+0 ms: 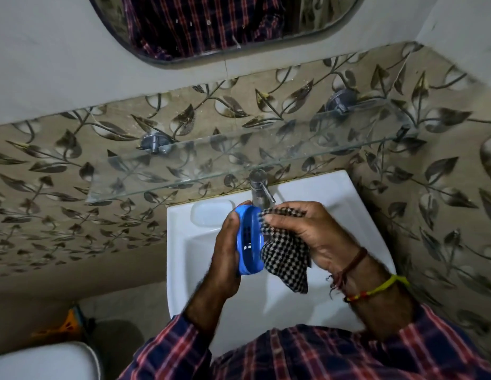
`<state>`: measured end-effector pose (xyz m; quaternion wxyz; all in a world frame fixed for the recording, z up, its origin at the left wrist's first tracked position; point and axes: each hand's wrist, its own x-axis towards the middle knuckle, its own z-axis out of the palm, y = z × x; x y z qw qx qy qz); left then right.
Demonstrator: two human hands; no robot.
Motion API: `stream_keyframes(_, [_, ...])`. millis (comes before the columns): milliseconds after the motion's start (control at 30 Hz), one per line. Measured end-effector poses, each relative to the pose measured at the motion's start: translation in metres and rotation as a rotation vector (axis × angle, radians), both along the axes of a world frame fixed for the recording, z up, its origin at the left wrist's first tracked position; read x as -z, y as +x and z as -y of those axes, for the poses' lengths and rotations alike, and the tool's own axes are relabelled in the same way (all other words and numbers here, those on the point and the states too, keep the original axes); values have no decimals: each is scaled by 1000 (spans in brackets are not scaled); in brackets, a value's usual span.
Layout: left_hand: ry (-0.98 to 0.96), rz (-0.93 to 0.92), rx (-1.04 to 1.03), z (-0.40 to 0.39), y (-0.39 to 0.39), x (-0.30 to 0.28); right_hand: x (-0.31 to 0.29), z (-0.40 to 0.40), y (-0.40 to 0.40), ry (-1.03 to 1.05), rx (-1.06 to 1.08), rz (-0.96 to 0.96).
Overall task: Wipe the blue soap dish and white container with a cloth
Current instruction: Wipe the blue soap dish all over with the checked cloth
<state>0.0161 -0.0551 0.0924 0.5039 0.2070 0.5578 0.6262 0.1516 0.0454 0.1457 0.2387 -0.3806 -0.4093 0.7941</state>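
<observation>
Over the white sink, the left hand grips the blue soap dish on edge; the right hand presses a bunched checked cloth against it

Left hand gripping blue soap dish (held on edge), right hand pressing checked cloth against it, above white sink

Red-blue-white plaid shirt sleeves; brown thread and yellow-red bead band on right wrist
</observation>
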Motion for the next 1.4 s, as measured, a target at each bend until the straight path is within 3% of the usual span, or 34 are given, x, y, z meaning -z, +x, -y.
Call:
stream_keyframes(100, [-20,212,-69,5,-17,12,2,-20,24,-75,128,-58])
stream_keyframes(200, [41,190,-68,7,-29,7,11,-29,38,-32,173,81])
stream_keyframes(233, [48,82,-53,5,-29,2,14,-29,37,-34,166,105])
stream_keyframes(300, [66,-351,12,0,-29,-3,21,-24,31,-27,171,137])
stream_keyframes(367, [77,-847,103,-7,-26,0,28,-20,23,178,174,343])
stream_keyframes(400, [64,-949,104,-9,-25,4,29,-18,20,354,156,500])
stream_keyframes(433, [46,-891,72,-10,-23,5,29,-16,17,504,142,599])
stream_keyframes(567, [-33,148,-57,-8,-19,2,20,7,-1,757,180,522])
stream_keyframes(600, [-34,245,-44,-8,-18,4,17,14,-6,808,191,526])
stream_keyframes(733, [-16,318,5,-5,-1,3,5,33,-28,1021,244,634])
stream_keyframes(833, [-47,347,38,-3,14,10,3,37,-36,1063,293,644])
stream_keyframes(1000, [-32,416,37,-2,12,12,7,45,-28,1181,87,639])
stream_keyframes(1067, [-20,447,52,-2,12,10,1,41,-22,1217,115,679])
stream_keyframes(1200, [-8,477,56,-3,13,6,-21,11,2,962,250,608])
stream_keyframes(1400, [42,521,87,-4,10,0,-28,-2,21,854,243,574])
